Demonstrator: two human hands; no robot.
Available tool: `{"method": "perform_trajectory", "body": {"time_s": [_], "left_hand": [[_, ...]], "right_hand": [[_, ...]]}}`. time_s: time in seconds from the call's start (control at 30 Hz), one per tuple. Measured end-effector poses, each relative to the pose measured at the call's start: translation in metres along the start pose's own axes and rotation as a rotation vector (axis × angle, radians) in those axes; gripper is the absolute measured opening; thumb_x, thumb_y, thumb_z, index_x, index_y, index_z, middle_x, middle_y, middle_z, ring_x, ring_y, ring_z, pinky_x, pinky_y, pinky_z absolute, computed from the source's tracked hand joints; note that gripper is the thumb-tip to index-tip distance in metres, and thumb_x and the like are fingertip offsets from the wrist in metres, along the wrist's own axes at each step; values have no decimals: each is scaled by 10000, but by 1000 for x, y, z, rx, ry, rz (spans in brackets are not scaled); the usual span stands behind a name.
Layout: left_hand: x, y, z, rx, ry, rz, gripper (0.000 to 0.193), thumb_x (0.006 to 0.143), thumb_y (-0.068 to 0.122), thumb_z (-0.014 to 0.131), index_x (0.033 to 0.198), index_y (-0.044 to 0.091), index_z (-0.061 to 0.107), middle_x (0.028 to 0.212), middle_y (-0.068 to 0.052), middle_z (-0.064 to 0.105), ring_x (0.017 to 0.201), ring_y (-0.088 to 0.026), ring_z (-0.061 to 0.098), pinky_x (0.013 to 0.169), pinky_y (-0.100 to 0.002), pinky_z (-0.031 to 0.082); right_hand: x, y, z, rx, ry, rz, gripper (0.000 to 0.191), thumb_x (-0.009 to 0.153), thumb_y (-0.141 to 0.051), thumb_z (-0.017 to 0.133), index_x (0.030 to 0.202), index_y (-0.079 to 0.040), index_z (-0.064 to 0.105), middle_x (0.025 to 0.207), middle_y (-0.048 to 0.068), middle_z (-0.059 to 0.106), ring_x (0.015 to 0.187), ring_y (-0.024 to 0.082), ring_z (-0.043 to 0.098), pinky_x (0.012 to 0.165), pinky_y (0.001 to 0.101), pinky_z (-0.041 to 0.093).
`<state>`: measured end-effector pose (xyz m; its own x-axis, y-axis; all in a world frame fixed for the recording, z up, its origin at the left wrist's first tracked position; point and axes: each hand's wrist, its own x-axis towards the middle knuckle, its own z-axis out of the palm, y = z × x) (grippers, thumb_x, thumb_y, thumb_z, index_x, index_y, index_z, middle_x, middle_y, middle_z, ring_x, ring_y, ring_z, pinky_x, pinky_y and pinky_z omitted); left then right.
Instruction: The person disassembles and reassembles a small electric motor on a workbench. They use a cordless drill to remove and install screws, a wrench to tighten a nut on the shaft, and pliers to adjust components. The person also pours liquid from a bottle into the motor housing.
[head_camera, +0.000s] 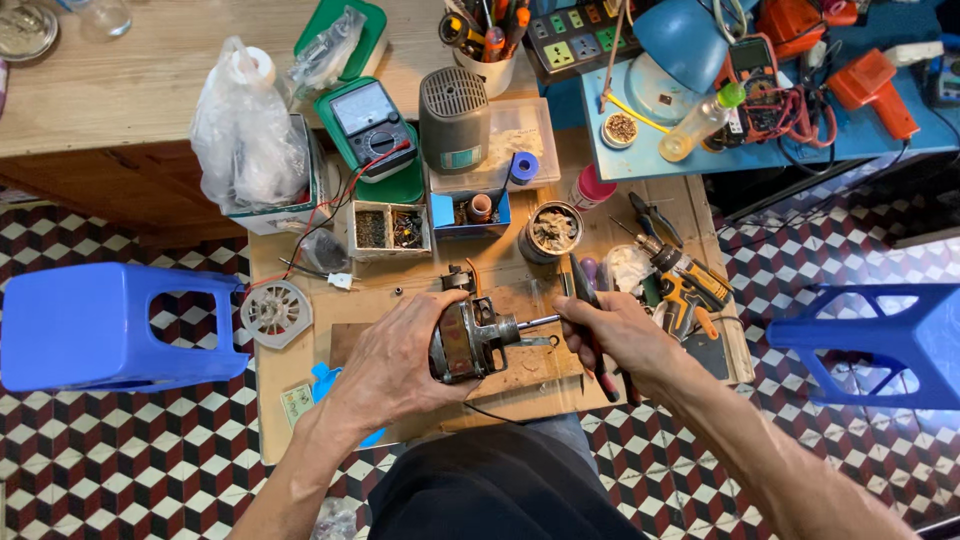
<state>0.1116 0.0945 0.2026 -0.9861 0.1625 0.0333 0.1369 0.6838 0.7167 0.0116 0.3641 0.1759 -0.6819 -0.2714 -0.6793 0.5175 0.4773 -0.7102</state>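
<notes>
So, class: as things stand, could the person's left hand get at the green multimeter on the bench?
Probably not yet: the left hand grips the motor. The green multimeter lies ahead, uncovered, with small parts boxes between, low enough to pass over.

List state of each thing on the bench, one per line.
left hand: gripping the motor
motor: on its side, shaft pointing right
right hand: closed on pliers
pliers: jaws at the shaft
cordless drill: lying flat, unheld
multimeter: leads attached
round tin: open, filled
</notes>
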Motion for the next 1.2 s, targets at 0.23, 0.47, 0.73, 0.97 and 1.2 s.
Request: {"method": "perform_trajectory", "body": {"time_s": [0.23,0.47,0.73,0.97,1.2], "left_hand": [[5,-28,-17,-4,-109,7,950,565,383,937,1361,124,487,1256,-127,613,1183,-335,575,1019,-452,448],[7,-45,-33,-49,-226,-10,899,605,374,902,1382,179,494,1291,-80,627,1225,-287,604,1082,-429,464],[5,-38,-39,-54,-244,-80,910,590,364,890,1385,179,489,1303,-79,619,1242,-278,595,1071,-416,476],[-7,-9,-15,138,17,10,996,568,444,955,1355,52,489,1262,-192,589,1219,-380,551,1007,-487,442],[6,8,10,97,60,-132,964,575,489,934,1321,53,508,1183,-141,647,1152,-337,606,978,-465,458]], "right_hand": [[0,6,9,-635,17,-778,190,926,-187,676,1025,-26,689,837,76,686,560,198,600,521,346,455],[23,9,20,-744,121,-1484,239,861,-102,762,1031,10,636,979,132,672,832,275,675,705,391,555],[26,22,31,-614,-7,-748,244,974,-263,646,873,-45,685,624,74,596,525,196,537,519,362,470],[9,6,21,118,-158,-60,448,960,-394,575,743,-4,623,618,72,586,483,150,539,373,326,444],[-7,-16,7,523,14,62,438,962,-421,568,1032,11,588,781,145,687,564,174,629,493,266,521]]}}
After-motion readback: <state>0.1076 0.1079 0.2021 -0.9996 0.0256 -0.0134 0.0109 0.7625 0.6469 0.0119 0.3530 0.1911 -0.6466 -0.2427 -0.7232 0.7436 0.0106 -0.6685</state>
